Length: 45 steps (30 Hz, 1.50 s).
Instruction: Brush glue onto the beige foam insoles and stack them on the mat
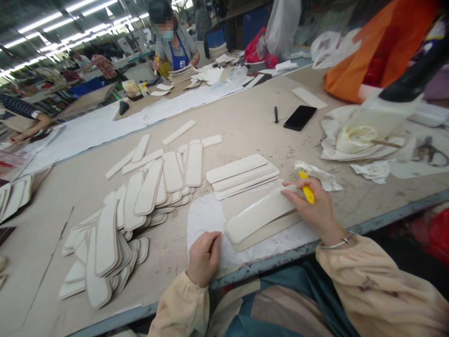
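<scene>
My right hand (315, 208) is closed around a yellow-handled tool (307, 187) whose working end I cannot make out. Its thumb and forefinger also pinch the right end of a long pale strip (259, 215), wet and shiny along its far edge. That end is tilted up over another strip (270, 231) on white paper (203, 215). Near the left end of the strips, my left hand (205, 257) rests with curled fingers; whatever they may hold is hidden. Just beyond the strips is a neat stack of similar pieces (242, 173).
Overlapping piles of rounded strips (140, 196) spread to the left. Farther right are a phone (300, 117), a cut-open plastic jug (368, 121) with pale residue, crumpled tissue (319, 175) and scissors (430, 152). A masked co-worker (175, 47) stands across the table.
</scene>
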### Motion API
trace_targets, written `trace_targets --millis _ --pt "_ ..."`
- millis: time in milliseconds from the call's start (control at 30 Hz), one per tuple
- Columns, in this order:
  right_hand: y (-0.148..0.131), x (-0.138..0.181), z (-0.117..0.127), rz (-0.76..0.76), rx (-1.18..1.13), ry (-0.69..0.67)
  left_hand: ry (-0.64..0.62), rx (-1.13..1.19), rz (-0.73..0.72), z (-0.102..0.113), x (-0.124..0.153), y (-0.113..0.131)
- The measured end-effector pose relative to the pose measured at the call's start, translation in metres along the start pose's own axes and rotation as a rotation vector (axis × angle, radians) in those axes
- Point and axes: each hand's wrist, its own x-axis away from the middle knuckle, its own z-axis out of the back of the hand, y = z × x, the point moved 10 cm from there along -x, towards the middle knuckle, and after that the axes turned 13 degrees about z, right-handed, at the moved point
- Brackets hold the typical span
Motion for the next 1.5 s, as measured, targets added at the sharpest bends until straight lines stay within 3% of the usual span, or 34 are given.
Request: trace_targets --millis 367,800,1067,1300,1500 --pt "0.001 -0.008 -0.010 0.034 0.032 -0.031 0.010 -0.187 -0.316 -0.013 0.013 0.022" --pt "-0.001 -0.016 -0.019 0.048 0.045 -0.077 0.005 -0.305 -0.327 -0.022 0.013 0.024" --pt "0.002 -0.012 -0.023 0.089 0.092 -0.194 0.009 -0.320 -0.361 -0.023 0.012 0.028" --pt "0.001 -0.010 -0.022 0.162 0.141 -0.200 0.025 -0.322 -0.397 -0.021 0.012 0.031" --pt "0.008 -0.007 -0.021 0.126 0.131 -0.195 0.031 -0.331 -0.423 -0.023 0.012 0.028"
